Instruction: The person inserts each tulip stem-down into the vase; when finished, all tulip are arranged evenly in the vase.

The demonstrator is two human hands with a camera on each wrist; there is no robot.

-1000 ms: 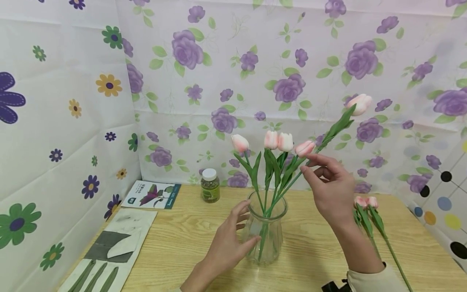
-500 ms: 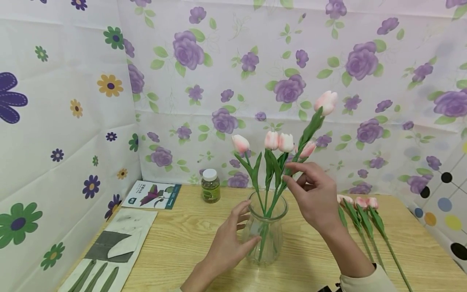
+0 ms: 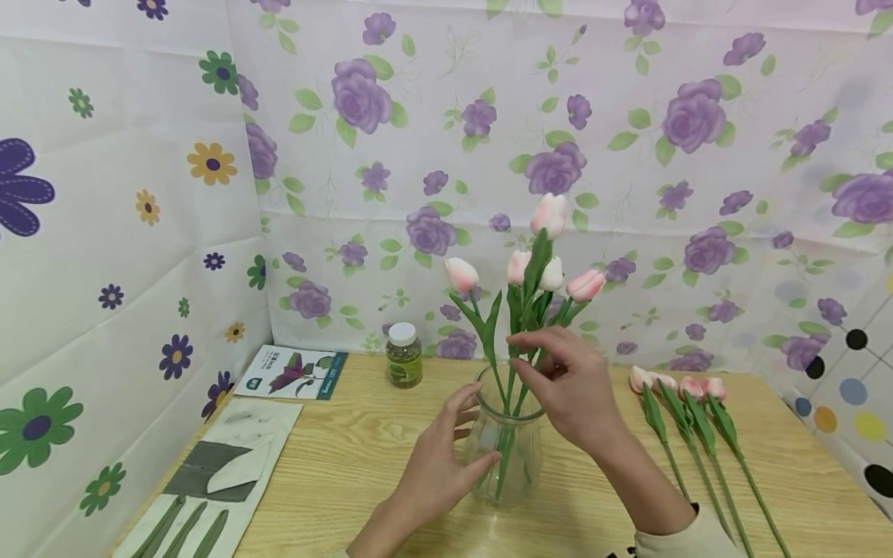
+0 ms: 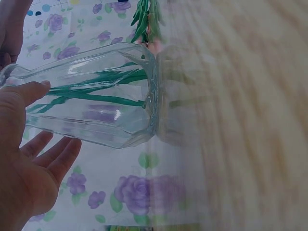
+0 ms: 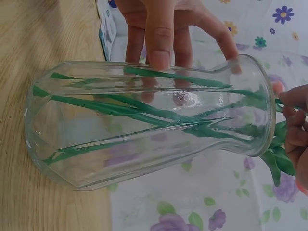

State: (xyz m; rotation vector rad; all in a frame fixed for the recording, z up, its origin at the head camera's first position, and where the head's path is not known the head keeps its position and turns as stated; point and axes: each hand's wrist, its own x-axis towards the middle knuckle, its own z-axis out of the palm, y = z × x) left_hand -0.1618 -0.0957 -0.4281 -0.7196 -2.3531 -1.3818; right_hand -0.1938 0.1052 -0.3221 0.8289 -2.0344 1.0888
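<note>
A clear faceted glass vase (image 3: 519,457) stands on the wooden table, with several pink-and-white artificial tulips (image 3: 462,276) leaning out of it. My left hand (image 3: 434,469) rests around its left side, thumb at the front and fingers spread along the glass. Just above the rim, my right hand (image 3: 575,391) pinches the stem of another tulip (image 3: 549,215), whose bloom stands higher than the rest. The right wrist view shows green stems (image 5: 144,118) crossing inside the vase, and the fingertips of my right hand (image 5: 297,127) at its mouth.
Several more tulips (image 3: 691,387) lie side by side on the table (image 3: 363,465) at right. A white-capped jar (image 3: 403,356) stands behind the vase. A booklet (image 3: 289,372) and a printed sheet (image 3: 209,480) lie at left. Flowered cloth (image 3: 363,287) hangs behind.
My right hand has moved left and down with its tulip, from out at the right to over the vase's mouth. The tulip has swung more upright. My left hand has stayed put.
</note>
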